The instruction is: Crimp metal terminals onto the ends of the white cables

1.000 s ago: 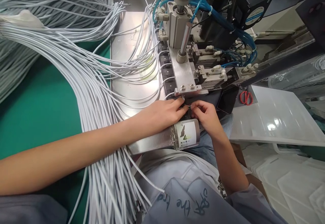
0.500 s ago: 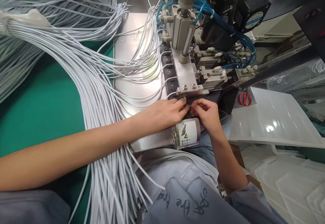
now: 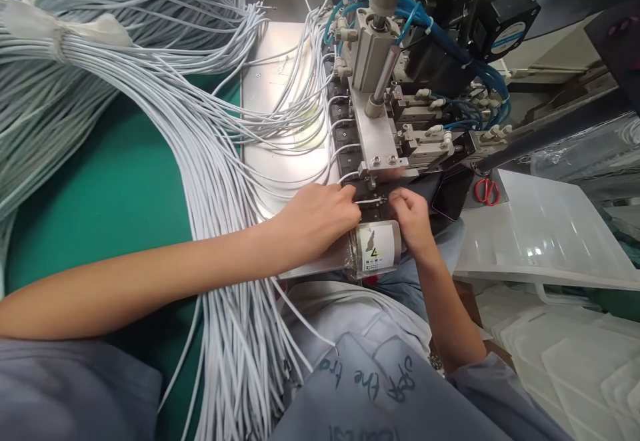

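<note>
A: Your cable lies across the black blocks, its split wire end pointing to three o'clock, between your hands. What are your hands doing?

B: Your left hand is curled nearly closed where the cable comes out beside its knuckles. Your right hand has its fingers bent in, just beside the wire end. Your fingertips are mostly hidden, so whether either hand pinches anything cannot be told.

A: For good handling, steady the cable close to its end, line it up straight, and use light right fingertips so the fine wires don't bend or splay.

B: Mind your edges. From the wire end, the press stands close at twelve o'clock; fingers would best stay out from under its foot. The label card is near at six.

A: The cable bundle sweeps from ten to eight o'clock, under your left forearm, so lift that arm gently. Your easier room looks to be toward four, short of the phone and red scissors near three.
</note>
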